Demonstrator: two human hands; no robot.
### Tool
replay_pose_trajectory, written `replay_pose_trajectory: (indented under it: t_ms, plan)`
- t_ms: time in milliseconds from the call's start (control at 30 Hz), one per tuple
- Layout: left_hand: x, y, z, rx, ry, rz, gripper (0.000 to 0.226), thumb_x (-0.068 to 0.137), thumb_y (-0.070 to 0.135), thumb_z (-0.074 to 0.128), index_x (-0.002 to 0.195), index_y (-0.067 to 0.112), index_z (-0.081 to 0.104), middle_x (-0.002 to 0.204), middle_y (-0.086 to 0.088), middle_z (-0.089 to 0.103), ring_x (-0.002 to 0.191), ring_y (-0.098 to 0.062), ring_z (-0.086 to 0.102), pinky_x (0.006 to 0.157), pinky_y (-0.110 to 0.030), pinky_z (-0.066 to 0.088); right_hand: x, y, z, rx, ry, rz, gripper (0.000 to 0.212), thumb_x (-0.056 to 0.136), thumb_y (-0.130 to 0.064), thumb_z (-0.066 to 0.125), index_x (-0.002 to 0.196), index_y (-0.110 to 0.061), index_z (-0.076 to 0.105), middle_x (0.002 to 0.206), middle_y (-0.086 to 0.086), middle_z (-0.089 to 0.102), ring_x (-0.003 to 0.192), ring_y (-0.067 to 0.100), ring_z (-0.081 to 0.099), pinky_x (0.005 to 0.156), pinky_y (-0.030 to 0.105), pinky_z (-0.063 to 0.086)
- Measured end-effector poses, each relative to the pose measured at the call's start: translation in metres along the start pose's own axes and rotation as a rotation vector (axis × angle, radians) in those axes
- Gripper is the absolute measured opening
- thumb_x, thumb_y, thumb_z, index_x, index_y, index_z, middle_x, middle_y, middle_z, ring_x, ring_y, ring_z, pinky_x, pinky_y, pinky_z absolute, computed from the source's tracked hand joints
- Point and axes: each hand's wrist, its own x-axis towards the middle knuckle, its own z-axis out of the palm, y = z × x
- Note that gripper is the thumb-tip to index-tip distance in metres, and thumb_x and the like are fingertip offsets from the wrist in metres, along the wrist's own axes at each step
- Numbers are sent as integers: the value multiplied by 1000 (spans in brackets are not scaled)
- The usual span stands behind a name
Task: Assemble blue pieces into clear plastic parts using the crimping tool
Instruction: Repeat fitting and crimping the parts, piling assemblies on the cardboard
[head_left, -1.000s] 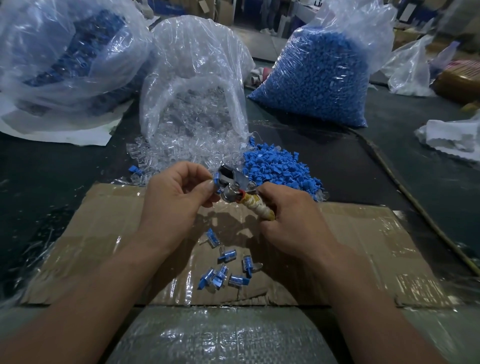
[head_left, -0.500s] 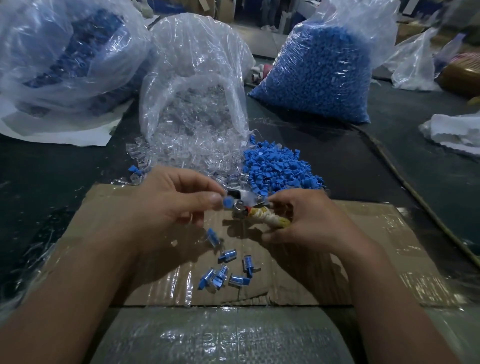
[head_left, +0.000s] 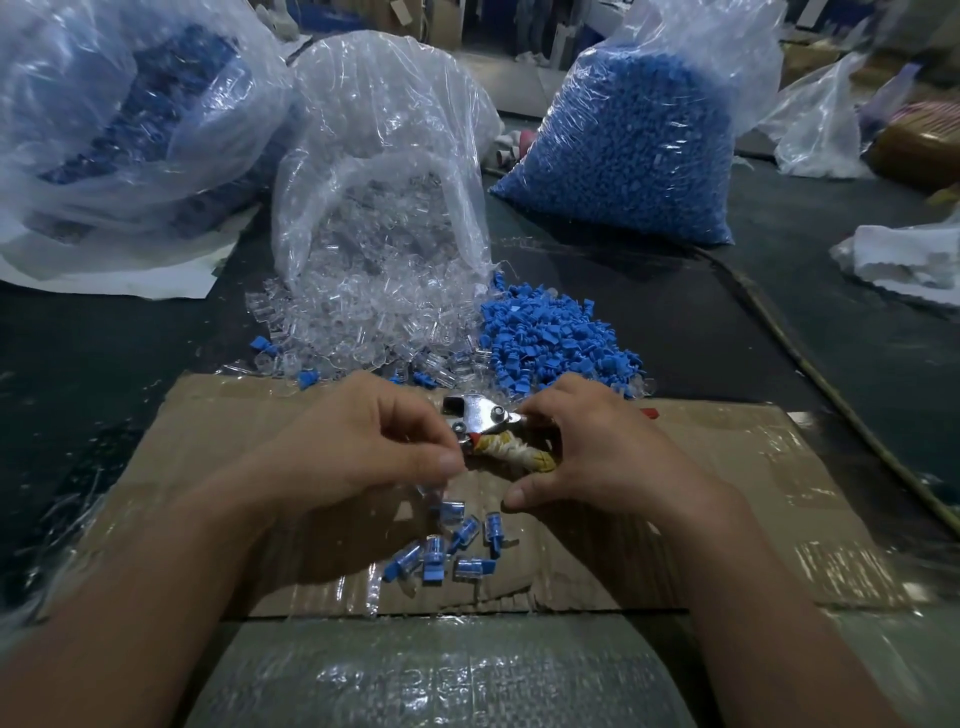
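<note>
At 12 o'clock on the counter (head_left: 130, 364): small blue plastic pieces (head_left: 556, 343) and clear plastic parts (head_left: 363, 332), heaped within reach.
Right hand (head_left: 597, 457): grip curled on steel crimping tool (head_left: 483, 418), steadying it.
Left hand (head_left: 363, 452): grip pinched together at the tool's 9 o'clock; contents cannot be told.
6 o'clock: finished blue-and-clear assemblies (head_left: 447, 551).

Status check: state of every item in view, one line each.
Silver crimping tool with tape-wrapped handle: gripped by right hand.
Left hand: fingers curled beside tool; contents unclear.
Clear plastic bag of clear parts: open, spilling.
Bag of blue pieces: full, upright.
Finished blue-and-clear pieces: loose on cardboard.
</note>
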Motion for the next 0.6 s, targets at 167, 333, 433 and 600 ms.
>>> replay_pose_trajectory:
  t_ms: [167, 333, 433, 600]
  plan:
    - [15, -21, -1, 293, 677, 84, 9, 79, 12, 68, 84, 20, 68, 65, 9, 61, 53, -1, 58, 48, -10, 42, 0, 2, -2, -9, -26, -6, 85, 56, -66, 70, 129, -32, 44, 102, -12, 38, 97, 7, 33, 77, 27, 29]
    - [33, -40, -4, 603, 682, 46, 44, 82, 27, 66, 124, 21, 54, 98, 4, 51, 76, -2, 46, 71, -20, 38, -2, 2, -5, 52, 2, 7, 77, 61, -71, 61, 127, -32, 48, 99, -14, 40, 98, 6, 38, 83, 28, 35]
    - [42, -45, -4, 674, 654, -53, 45, 82, 42, 63, 122, 24, 52, 92, 6, 50, 80, -10, 48, 71, -28, 39, -2, 1, -5, 54, 21, 12, 74, 63, -71, 60, 125, -32, 51, 97, -14, 41, 96, 6, 39, 82, 27, 35]
    - [46, -46, -3, 709, 712, -35, 31, 83, 42, 62, 104, 20, 58, 89, 7, 50, 80, -11, 48, 68, -28, 36, -1, 2, -4, 62, 18, 15, 73, 63, -70, 59, 124, -32, 51, 95, -15, 41, 95, 6, 39, 80, 27, 35]
